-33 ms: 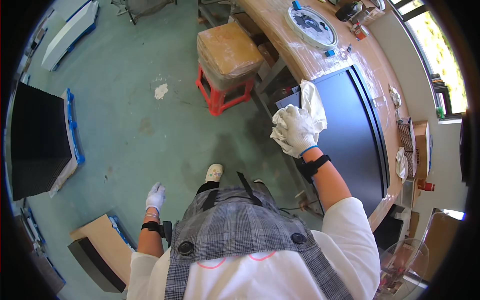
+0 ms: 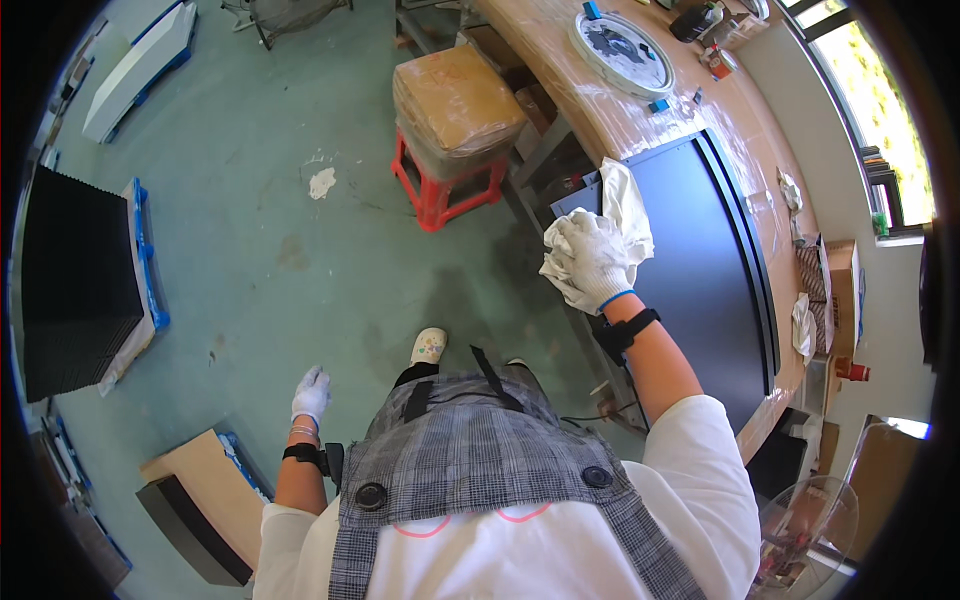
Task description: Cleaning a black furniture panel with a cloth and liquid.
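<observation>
My right hand point(image 2: 597, 262), in a white knitted glove with a blue cuff edge, is closed on a crumpled white cloth point(image 2: 627, 205). It presses the cloth at the near left edge of a flat dark panel point(image 2: 690, 270), which lies on the workbench. Part of the cloth spreads forward over the panel's corner, and some bunches out beside the fingers. Away from the bench, my left hand point(image 2: 311, 393) hangs over the floor at my left side. It is gloved too, holds nothing, and its fingers are loosely extended.
The wooden workbench point(image 2: 555, 50) carries a round white-rimmed disc point(image 2: 622, 55), a dark bottle point(image 2: 697, 22) and a small can point(image 2: 719, 64). A wrapped box point(image 2: 458, 95) sits on a red stool point(image 2: 433, 195). Black stacked sheets point(image 2: 80, 280) stand on a blue pallet at left.
</observation>
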Available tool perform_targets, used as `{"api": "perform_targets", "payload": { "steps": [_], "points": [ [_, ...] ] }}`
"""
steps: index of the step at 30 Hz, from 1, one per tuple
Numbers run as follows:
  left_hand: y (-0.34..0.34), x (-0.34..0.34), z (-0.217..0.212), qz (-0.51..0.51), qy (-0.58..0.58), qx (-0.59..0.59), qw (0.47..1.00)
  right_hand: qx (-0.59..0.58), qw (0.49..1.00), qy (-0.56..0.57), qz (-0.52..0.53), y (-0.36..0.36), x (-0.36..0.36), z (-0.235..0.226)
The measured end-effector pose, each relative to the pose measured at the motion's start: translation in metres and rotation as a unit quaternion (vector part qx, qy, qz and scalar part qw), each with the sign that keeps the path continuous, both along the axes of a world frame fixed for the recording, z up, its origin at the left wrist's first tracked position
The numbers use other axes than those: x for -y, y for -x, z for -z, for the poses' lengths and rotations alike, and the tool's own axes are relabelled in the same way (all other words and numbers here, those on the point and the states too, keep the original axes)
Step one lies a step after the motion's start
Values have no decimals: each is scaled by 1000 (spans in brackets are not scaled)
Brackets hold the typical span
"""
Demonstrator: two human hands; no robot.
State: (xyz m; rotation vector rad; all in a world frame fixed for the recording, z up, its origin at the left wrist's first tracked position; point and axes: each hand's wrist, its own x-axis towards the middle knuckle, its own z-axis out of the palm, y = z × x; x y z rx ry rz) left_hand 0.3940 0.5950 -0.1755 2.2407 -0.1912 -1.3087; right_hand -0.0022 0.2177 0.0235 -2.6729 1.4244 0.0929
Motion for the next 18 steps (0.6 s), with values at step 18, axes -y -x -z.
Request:
{"api": "perform_targets", "payload": {
  "steps": [18],
  "points": [
    [-12,191,-16,301,-19,-46,952,28,965,189,179,144,-165,27]
  ]
}}
